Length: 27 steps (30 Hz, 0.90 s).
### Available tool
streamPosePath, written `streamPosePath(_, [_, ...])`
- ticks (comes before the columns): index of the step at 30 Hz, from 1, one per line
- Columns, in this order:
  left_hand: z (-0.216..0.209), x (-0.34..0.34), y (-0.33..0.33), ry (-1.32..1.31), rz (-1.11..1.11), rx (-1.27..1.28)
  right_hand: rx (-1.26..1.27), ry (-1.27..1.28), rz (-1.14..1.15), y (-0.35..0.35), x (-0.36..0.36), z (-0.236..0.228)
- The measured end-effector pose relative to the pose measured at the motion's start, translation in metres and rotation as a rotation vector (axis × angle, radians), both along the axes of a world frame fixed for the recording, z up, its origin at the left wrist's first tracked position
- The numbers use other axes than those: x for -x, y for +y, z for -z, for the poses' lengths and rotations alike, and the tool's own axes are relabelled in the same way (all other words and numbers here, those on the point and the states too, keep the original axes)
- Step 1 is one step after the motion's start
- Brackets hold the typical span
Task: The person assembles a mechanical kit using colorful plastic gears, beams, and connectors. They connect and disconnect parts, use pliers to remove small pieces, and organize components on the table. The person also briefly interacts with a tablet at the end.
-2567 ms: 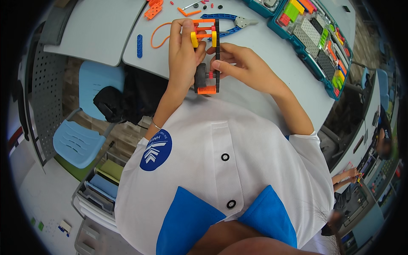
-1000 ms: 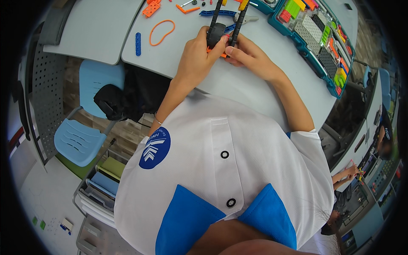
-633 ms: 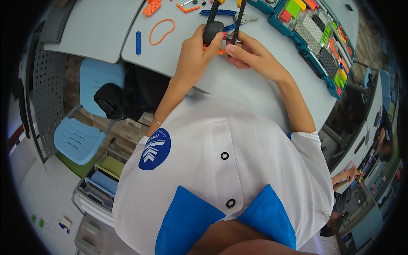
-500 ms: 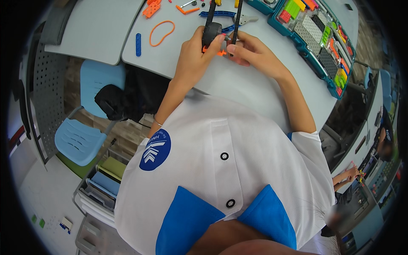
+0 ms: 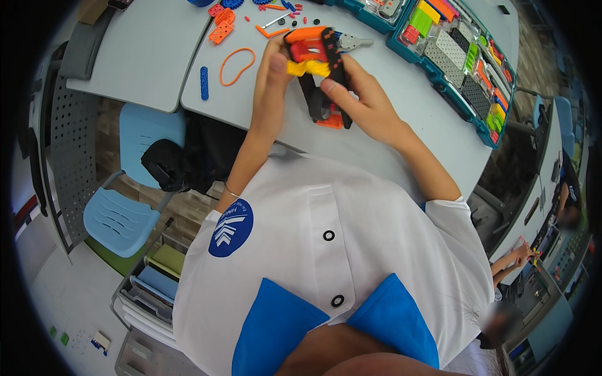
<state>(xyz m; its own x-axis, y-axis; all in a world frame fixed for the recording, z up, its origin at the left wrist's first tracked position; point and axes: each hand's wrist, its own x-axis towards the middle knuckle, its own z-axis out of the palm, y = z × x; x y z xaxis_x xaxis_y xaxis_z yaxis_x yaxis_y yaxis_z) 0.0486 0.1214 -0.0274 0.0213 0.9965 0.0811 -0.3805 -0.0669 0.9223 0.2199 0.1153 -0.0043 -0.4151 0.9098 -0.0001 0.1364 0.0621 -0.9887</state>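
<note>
1. By the left hand (image 5: pixel 271 78) and the right hand (image 5: pixel 369 103), a black, orange and yellow assembly (image 5: pixel 308 67) is gripped from either side, over the table (image 5: pixel 407 94), to the left of the teal parts case (image 5: pixel 396 45).
2. If its two sides were squeezed or twisted unevenly, joints could be worked loose; if one hand were relaxed early, the piece could be dropped.
3. The left fingertips are hidden behind the assembly, its red middle is blurred, and how its lower parts are joined cannot be made out.
4. The grey-tipped tool (image 5: pixel 354 42), just left of the case, is partly covered by the assembly and could be knocked if the piece were swung.
5. Farther left of the case, small pegs (image 5: pixel 295 23) could be brushed away by a sleeve or wrist; an orange band (image 5: pixel 221 75) is laid beyond them.
6. The case's far end is cut off by the upper edge.
</note>
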Motion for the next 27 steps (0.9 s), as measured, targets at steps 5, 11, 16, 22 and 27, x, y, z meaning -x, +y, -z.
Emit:
streamPosePath(5, [-0.014,-0.002,0.006,-0.285,0.022,0.136,-0.266,-0.359,0.096,-0.005,0.011,-0.006])
streamPosePath(11, [-0.009,0.002,0.002,-0.425,0.038,0.261,0.087,-0.309,-0.016,-0.005,0.012,-0.028])
streamPosePath(16, [-0.018,-0.001,0.0,-0.444,0.03,0.284,-0.094,-0.238,-0.067,0.0,0.003,-0.019])
streamPosePath(22, [-0.014,-0.001,0.0,-0.451,0.038,0.287,0.176,-0.117,-0.118,0.009,-0.008,-0.037])
streamPosePath(27, [-0.015,0.011,0.003,-0.316,0.135,0.201,0.414,0.114,-0.228,0.015,-0.017,-0.04])
